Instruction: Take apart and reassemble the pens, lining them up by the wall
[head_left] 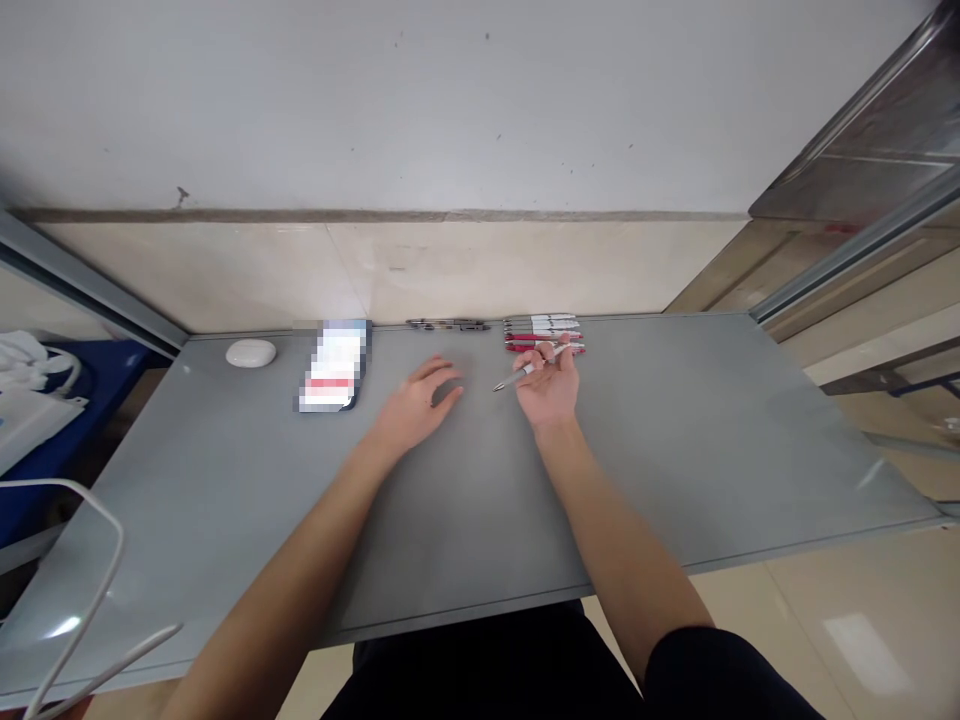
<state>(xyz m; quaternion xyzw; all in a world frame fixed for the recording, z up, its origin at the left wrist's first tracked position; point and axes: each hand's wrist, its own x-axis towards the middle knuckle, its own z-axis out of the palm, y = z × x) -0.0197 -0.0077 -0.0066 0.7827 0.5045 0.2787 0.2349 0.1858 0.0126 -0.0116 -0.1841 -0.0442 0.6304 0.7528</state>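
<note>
My right hand (pixel 550 385) is closed around a white and grey pen (pixel 513 378), whose tip points to the left. Just beyond that hand lies a row of pens, with white and grey pens (pixel 541 322) at the back and red pens (pixel 525 340) nearer, partly hidden by my fingers. My left hand (pixel 417 402) hovers at or just above the table, fingers apart and holding nothing. Several dark pens (pixel 448 325) lie together against the wall, beyond my left hand.
A phone with a blurred screen (pixel 331 365) lies left of my left hand. Farther left is a white rounded case (pixel 250 353). The grey table (pixel 465 520) meets a tiled wall (pixel 480 265) at the back. A white cable (pixel 112 560) crosses the left front corner.
</note>
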